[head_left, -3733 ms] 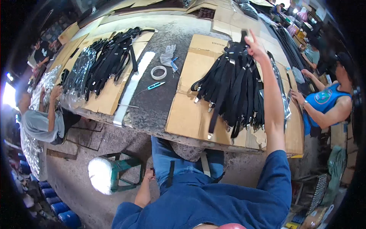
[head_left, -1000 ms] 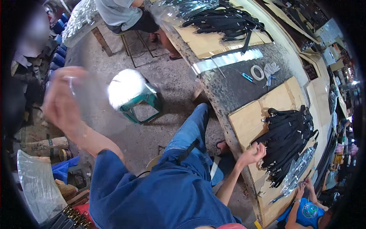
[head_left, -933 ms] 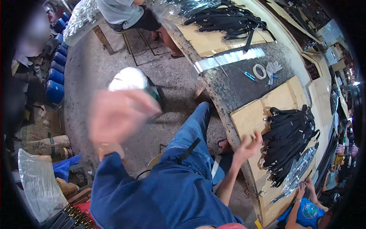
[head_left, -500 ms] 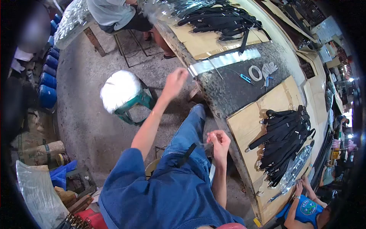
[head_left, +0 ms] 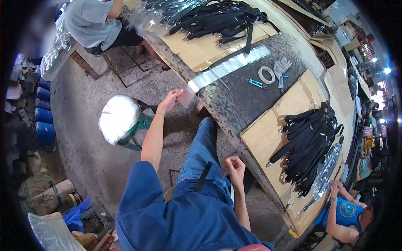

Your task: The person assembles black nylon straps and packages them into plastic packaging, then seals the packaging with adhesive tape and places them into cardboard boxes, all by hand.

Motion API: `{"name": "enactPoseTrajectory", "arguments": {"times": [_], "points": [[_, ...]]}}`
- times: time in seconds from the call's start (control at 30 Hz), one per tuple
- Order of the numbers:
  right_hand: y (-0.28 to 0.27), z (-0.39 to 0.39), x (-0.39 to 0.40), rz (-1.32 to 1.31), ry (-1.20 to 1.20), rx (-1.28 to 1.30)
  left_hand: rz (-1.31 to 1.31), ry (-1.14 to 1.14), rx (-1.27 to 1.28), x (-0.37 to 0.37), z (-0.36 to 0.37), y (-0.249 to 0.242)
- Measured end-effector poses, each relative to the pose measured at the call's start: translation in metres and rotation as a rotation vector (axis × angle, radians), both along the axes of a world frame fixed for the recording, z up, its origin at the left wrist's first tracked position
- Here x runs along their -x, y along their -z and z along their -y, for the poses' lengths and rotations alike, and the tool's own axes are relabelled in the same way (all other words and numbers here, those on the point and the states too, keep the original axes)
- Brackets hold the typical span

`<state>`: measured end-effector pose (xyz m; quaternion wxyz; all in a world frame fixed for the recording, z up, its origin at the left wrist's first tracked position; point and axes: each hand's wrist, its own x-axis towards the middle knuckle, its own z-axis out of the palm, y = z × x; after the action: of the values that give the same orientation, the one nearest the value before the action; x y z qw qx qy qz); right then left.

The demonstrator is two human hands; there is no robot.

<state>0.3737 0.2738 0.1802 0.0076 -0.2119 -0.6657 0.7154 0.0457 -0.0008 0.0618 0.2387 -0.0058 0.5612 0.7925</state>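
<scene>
My left hand (head_left: 169, 101) is at the table's near edge, its fingers closed on the end of a clear plastic sleeve (head_left: 186, 98) that bends down over the edge. That sleeve belongs to a long shiny strip of plastic sleeves (head_left: 232, 67) lying flat, with a thin metal rod (head_left: 219, 78) across it. Over my lap, my right hand (head_left: 235, 168) is pinched, thumb against fingers; a see-through bit shows at the fingertips, and I cannot tell what it is. A black strap (head_left: 203, 177) lies on my thigh, left of that hand.
Black straps (head_left: 312, 142) lie heaped on cardboard at right, more black straps (head_left: 217, 21) at the far end. A blue cutter (head_left: 256, 83), a tape roll (head_left: 266, 75) and a glove (head_left: 282, 66) lie between. A covered stool (head_left: 119, 120) stands left. Two people sit at the table.
My left hand has gone from beside the strip's end to gripping a sleeve, which now hangs past the table edge. My right hand stays over my lap. The whole view has shifted slightly.
</scene>
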Motion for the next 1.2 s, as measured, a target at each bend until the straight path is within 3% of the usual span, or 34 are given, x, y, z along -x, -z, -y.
{"name": "enactPoseTrajectory", "arguments": {"times": [0.07,0.2,0.3,0.43,0.6,0.67,0.8,0.87,1.07,1.2], "points": [[0.003,0.001,0.001,-0.004,-0.034,0.003,0.027,0.112,-0.035,-0.003,0.003,-0.015],[0.0,0.003,0.011,-0.03,-0.073,0.0,0.008,0.075,0.0,-0.003,-0.005,-0.031],[0.001,-0.001,0.011,-0.026,-0.076,-0.005,-0.079,0.185,0.184,-0.009,-0.004,-0.077],[0.003,-0.001,0.006,-0.017,-0.068,-0.012,-0.178,0.277,0.337,0.002,0.009,-0.086],[0.008,-0.002,0.004,0.004,-0.081,-0.027,-0.115,0.363,0.401,0.027,0.009,-0.103],[0.008,-0.002,0.006,0.01,-0.093,-0.043,-0.159,0.432,0.539,0.027,-0.005,-0.129],[0.006,-0.003,0.008,-0.018,-0.076,-0.008,-0.226,0.476,0.615,0.045,-0.007,-0.097],[0.006,-0.003,0.007,-0.02,-0.063,-0.021,-0.242,0.344,0.646,0.04,-0.013,-0.098],[0.014,-0.004,0.003,-0.016,-0.082,0.01,-0.204,0.301,0.6,0.037,-0.027,-0.108],[-0.01,-0.007,0.007,0.0,-0.095,0.048,-0.188,0.303,0.636,0.046,-0.021,-0.115]]}}
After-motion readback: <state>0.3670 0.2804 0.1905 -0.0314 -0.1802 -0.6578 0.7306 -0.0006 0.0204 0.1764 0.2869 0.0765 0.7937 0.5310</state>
